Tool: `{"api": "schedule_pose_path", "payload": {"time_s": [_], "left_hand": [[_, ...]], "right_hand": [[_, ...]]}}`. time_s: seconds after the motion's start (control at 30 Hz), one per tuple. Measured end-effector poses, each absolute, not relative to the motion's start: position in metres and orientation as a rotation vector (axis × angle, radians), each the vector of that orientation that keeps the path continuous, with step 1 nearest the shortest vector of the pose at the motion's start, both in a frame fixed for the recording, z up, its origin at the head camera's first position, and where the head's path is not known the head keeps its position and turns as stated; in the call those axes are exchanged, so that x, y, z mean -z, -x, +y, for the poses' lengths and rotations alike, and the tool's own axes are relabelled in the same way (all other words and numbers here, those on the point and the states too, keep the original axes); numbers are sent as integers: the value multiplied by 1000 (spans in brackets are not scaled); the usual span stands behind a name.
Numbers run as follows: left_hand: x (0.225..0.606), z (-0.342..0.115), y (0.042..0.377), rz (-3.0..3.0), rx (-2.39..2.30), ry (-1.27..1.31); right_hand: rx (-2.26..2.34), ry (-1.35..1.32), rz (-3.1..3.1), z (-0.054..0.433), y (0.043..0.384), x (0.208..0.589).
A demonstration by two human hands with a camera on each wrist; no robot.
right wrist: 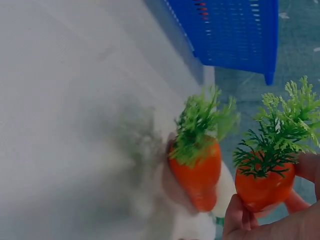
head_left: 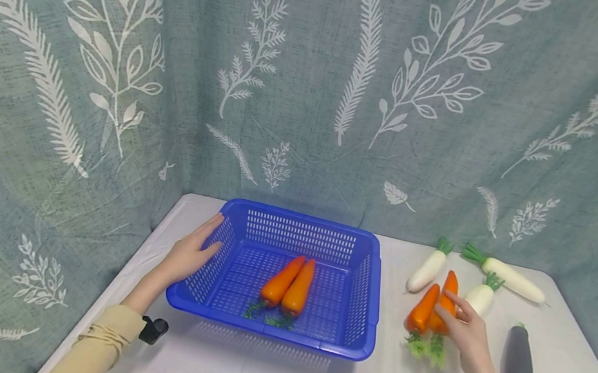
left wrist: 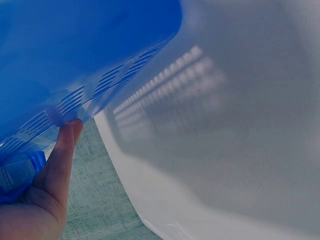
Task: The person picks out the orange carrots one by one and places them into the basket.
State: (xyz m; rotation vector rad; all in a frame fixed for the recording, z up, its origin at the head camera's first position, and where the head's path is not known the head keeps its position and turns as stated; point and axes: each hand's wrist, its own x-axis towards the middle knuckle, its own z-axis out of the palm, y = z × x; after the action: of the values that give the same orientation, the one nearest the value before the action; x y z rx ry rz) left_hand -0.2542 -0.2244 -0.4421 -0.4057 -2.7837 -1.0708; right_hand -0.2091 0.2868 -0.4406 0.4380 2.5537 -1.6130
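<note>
My left hand (head_left: 189, 255) lies against the left side of the blue plastic basket (head_left: 275, 338), its fingers extended. In the left wrist view, straight fingers (left wrist: 61, 160) touch the basket's slotted wall from outside. Inside the basket, two orange carrots (head_left: 282, 283) with green tops lie side by side. Right of the basket, my right hand (head_left: 468, 334) pinches a carrot (head_left: 446, 304) between thumb and fingers; the right wrist view shows this carrot (right wrist: 265, 187) with its leafy end toward the camera. Another carrot (head_left: 423, 310) lies just left of it on the table.
White radishes (head_left: 426, 270) with green tops lie behind the carrots, one (head_left: 516, 279) at the back right and one (head_left: 479, 298) partly behind my right hand. A dark eggplant (head_left: 519, 361) lies farther right on the white table (head_left: 223, 370). A patterned green curtain (head_left: 315, 85) hangs behind.
</note>
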Motion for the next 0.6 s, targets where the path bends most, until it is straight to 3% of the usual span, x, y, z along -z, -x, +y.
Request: {"api": "schedule_pose_path", "payload": {"time_s": [0.6], "left_hand": [[442,-224,254,-2786,1087,407]], "right_hand": [[1788,-493,2439,282,211,417]]}}
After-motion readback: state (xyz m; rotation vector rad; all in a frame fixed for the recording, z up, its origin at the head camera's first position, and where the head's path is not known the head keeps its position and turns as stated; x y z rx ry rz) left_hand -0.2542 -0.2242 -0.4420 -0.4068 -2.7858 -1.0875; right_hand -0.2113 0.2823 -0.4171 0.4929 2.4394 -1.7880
